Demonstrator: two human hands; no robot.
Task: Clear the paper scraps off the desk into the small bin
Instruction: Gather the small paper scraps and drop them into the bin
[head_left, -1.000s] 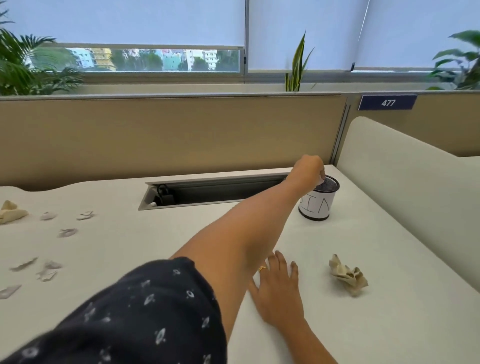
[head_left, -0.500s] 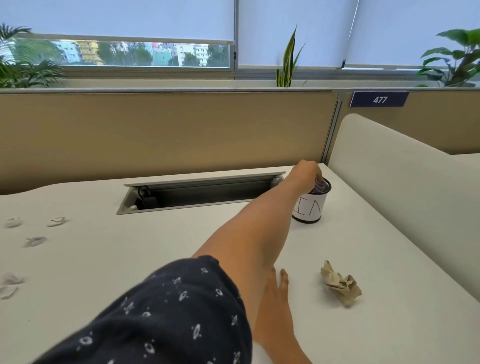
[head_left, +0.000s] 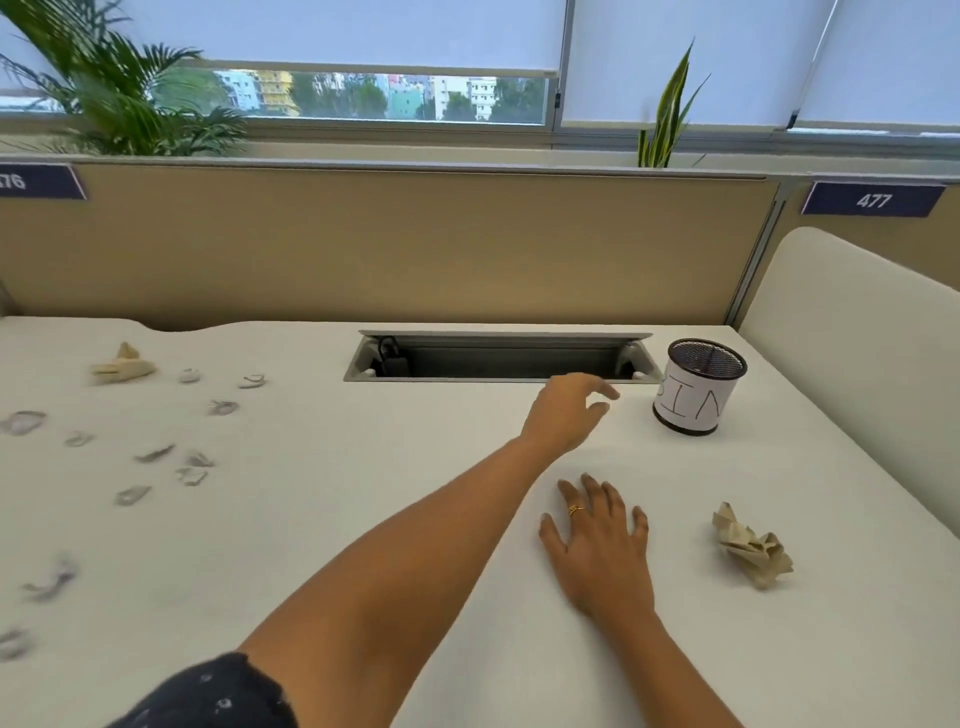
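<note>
The small bin (head_left: 698, 400), a black mesh cup wrapped in white paper with handwritten letters, stands at the far right of the white desk (head_left: 363, 519). My left hand (head_left: 569, 410) hovers just left of the bin, fingers apart, holding nothing. My right hand (head_left: 602, 540) lies flat on the desk, palm down, with a gold ring. A crumpled tan paper ball (head_left: 753, 545) rests to the right of my right hand. Another crumpled tan scrap (head_left: 122, 365) lies at the far left. Several small white scraps (head_left: 192, 470) are scattered across the left half.
An open cable tray (head_left: 498, 358) with a plug inside is sunk into the desk's back edge. A tan partition (head_left: 395, 244) runs behind it. A cream divider (head_left: 852, 332) walls off the right side. Plants stand on the window sill.
My left hand has drawn back from over the bin's rim to its left and opened. The view has swung left, showing more scraps. My right hand stays flat.
</note>
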